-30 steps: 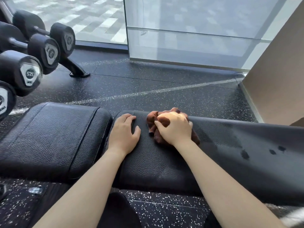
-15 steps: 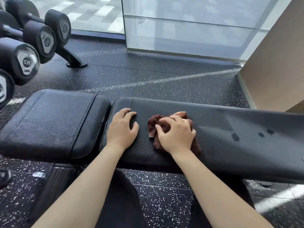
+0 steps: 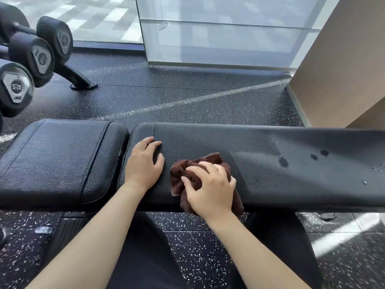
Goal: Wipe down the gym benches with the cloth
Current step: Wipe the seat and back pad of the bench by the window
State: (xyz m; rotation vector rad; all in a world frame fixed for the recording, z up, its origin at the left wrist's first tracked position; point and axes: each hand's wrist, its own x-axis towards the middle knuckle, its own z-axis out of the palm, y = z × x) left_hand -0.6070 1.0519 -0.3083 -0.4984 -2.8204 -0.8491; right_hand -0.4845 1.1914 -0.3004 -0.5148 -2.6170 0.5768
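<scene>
Several dumbbells [image 3: 31, 57] lft of bench [image 3: 291, 190]; wet spots [image 3: 283, 162] rt of cloth [image 3: 212, 159].

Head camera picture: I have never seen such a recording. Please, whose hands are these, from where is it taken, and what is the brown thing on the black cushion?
There is no machine here. A person wears a camera on the head, so the picture looks forward and down at that person's own two arms. The left hand rests open on the long black bench pad. The right hand grips a crumpled brown cloth and presses it on the same pad. Farther right on the pad lie a few dark wet spots. A shorter seat pad sits to the left, and dumbbells show at the far left.
</scene>
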